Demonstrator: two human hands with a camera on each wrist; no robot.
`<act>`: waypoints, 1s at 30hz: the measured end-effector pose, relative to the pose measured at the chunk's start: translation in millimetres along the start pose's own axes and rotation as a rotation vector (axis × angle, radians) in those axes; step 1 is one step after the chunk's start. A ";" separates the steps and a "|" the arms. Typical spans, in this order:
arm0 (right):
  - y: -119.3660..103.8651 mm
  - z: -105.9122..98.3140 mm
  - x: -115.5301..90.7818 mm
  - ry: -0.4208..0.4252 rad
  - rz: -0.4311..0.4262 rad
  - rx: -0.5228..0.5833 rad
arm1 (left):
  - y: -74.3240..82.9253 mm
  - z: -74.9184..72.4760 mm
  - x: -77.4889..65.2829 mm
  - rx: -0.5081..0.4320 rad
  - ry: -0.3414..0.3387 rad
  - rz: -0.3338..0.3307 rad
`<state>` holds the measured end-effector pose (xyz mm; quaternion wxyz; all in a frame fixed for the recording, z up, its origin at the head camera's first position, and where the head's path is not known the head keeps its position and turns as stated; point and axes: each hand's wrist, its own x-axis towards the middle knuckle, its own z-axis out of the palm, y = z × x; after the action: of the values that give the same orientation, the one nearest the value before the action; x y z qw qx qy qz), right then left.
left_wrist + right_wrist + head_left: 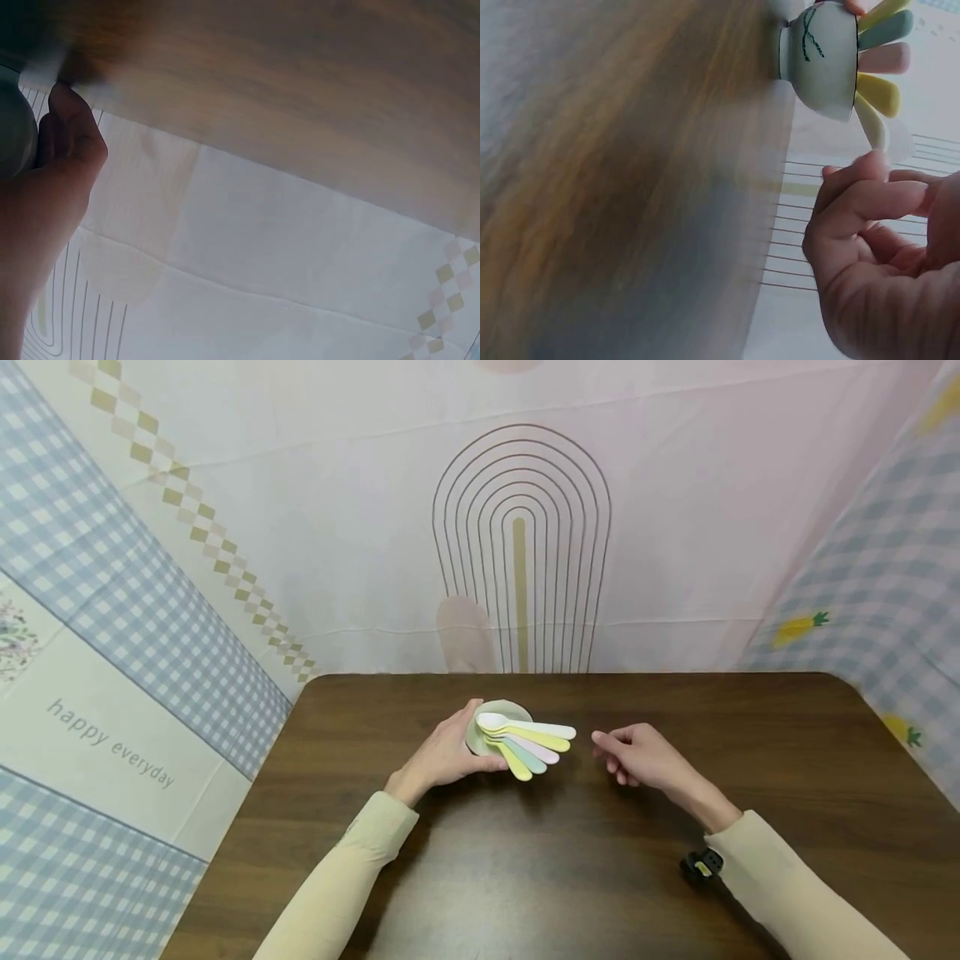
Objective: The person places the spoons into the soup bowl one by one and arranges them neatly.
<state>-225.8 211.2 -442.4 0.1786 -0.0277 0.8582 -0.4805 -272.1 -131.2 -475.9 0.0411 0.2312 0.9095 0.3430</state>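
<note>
A small pale-green bowl (487, 731) stands near the middle of the dark wooden counter (525, 868), toward its far edge. The left hand (442, 753) curls round the bowl's left side, its grip closed on the wall and steadying it. Five plastic spoons (528, 745) lie with their heads in the bowl and their handles fanned out over its right rim: white on top, then yellow, pink, blue-green and yellow.

The right hand (637, 756) hovers just right of the bowl, apart from the spoon handles, with fingers loosely curled and holding nothing. In the right wrist view the fingertips (874, 169) point toward the white handle (870, 120), close to it but not clearly touching.

The step in hand looks like a reach for one spoon while the bowl is held still. A next move would call for pinching a single handle, likely the top white one, without dragging the others, since they overlap closely.

A small black clip-like object (701, 866) lies on the counter nearer the person than the bowl, beside the right sleeve (787, 893). Patterned cloth (517, 552) hangs behind the bowl. Nothing lies between the right hand and the spoons.
</note>
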 end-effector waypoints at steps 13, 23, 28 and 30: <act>4.6 -7.4 -10.4 0.061 0.027 -0.095 | -5.7 -3.9 -3.1 0.017 -0.022 -0.036; 7.9 -11.0 -13.7 0.079 0.011 -0.092 | -5.2 -11.1 -9.5 0.008 -0.076 -0.083; 9.5 -14.2 -14.4 0.152 -0.063 -0.110 | -7.2 -15.7 -14.4 0.008 -0.091 -0.089; 9.2 -15.7 -14.9 0.186 -0.090 -0.120 | -9.1 -17.4 -16.4 0.009 -0.086 -0.089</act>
<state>-215.9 232.2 -438.5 0.0745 -0.0320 0.8962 -0.4362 -265.2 -155.0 -469.8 0.0945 0.2052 0.9178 0.3266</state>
